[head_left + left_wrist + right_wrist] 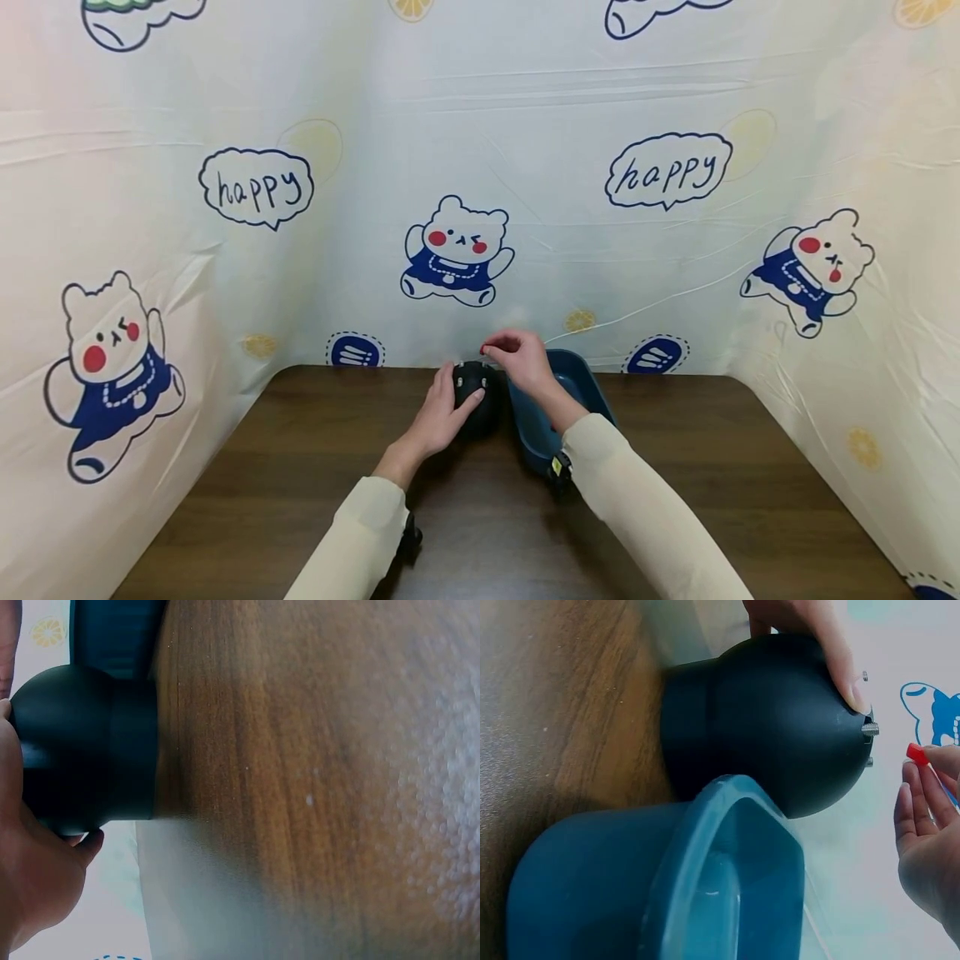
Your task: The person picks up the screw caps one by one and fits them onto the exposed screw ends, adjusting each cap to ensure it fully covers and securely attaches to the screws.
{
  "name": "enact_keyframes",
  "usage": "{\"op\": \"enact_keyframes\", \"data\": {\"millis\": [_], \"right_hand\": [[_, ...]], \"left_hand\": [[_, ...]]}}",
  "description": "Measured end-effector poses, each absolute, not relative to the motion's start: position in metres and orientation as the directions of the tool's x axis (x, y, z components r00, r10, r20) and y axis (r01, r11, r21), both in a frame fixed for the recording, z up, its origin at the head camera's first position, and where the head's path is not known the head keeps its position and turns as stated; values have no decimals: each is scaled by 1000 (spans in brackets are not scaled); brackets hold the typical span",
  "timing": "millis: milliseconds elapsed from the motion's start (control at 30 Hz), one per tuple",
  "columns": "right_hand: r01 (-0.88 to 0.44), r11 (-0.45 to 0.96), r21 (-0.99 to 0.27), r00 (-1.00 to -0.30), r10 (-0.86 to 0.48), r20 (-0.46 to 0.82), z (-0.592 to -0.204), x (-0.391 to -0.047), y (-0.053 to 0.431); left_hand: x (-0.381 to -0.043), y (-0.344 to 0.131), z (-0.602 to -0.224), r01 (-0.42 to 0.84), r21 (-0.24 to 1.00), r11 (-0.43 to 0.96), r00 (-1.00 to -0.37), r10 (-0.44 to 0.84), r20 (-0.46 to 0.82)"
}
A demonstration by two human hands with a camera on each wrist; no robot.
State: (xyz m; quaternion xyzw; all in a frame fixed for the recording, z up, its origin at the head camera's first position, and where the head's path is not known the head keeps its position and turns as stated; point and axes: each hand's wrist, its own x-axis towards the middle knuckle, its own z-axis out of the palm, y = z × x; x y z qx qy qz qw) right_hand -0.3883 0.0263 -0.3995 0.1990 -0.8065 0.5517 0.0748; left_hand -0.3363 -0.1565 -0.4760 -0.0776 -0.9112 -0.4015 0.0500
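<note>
A black dome-shaped object (pixel 480 414) stands on the table, with a cylindrical base and several threaded metal studs (pixel 870 729) sticking out of its top. My left hand (pixel 437 417) grips its side, with the thumb near the studs in the right wrist view. Above it, my right hand (pixel 525 364) pinches a small red piece (pixel 916 754) between thumb and fingertips, apart from the studs. The dome's far side is hidden in the head view.
A blue plastic bin (pixel 592 885) stands right of the dome, under my right forearm; its contents are mostly hidden. The brown wooden table (pixel 315 467) ends at a white printed curtain (pixel 555 250) at the back and sides.
</note>
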Motion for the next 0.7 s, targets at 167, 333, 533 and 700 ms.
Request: {"op": "enact_keyframes", "data": {"millis": [167, 333, 533, 700], "right_hand": [[-413, 318, -853, -905, -251, 344, -397, -390, 23], [-429, 312, -848, -896, -267, 355, -400, -392, 19], [-437, 307, -845, -889, -288, 355, -401, -394, 13], [-444, 309, -841, -884, -304, 355, -400, -395, 9]], "left_hand": [[-336, -157, -476, 176, 727, 663, -984, 95, 152], [-334, -156, -477, 176, 730, 660, -984, 92, 154], [-336, -156, -477, 180, 726, 663, -983, 97, 155], [-336, -156, -476, 181, 730, 659, -983, 98, 155]]}}
